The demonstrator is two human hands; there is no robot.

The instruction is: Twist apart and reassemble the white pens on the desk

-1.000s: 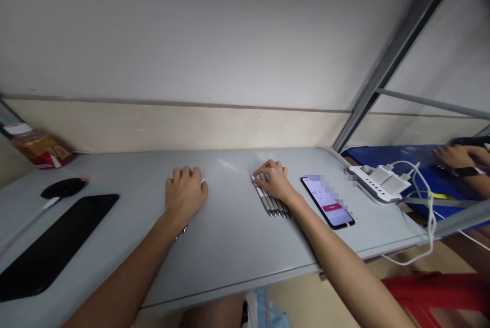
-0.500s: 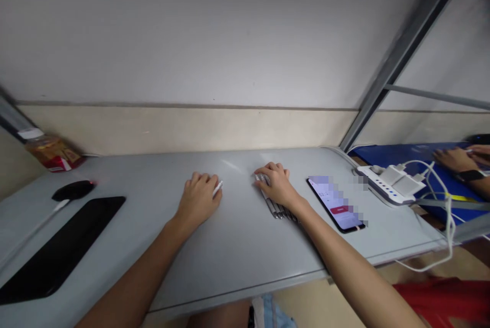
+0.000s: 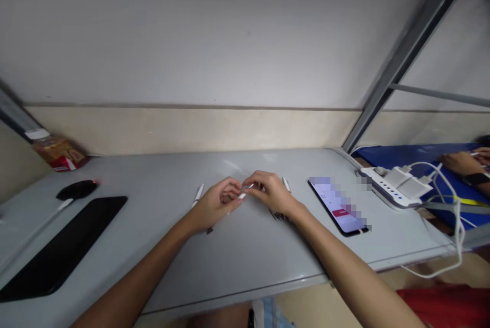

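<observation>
My left hand point(image 3: 216, 204) and my right hand point(image 3: 271, 191) meet above the middle of the desk. Left thumb and fingers pinch a small white pen part point(image 3: 242, 196). The right fingertips close on a thin, pale pen piece point(image 3: 248, 186) that meets it; whether the two are joined cannot be made out. Beside the left hand lies a white pen point(image 3: 198, 193), partly covered by the wrist, and a dark tip point(image 3: 210, 230) shows below that wrist. Under the right hand lie several pens point(image 3: 280, 215) in a row, mostly hidden, with one white end point(image 3: 286, 184) showing beyond it.
A lit phone point(image 3: 337, 205) lies right of the pens, near a white power strip point(image 3: 394, 187) with plugs and cables. Leftward are a black tablet-like slab point(image 3: 69, 246), a black charging puck point(image 3: 77, 190) and a bottle point(image 3: 59, 152). Another person's hands point(image 3: 461, 162) are at far right.
Both hands have lifted and come together at the centre, the left moving right with its white piece. A pen left of it and a pen end past the right hand now show.
</observation>
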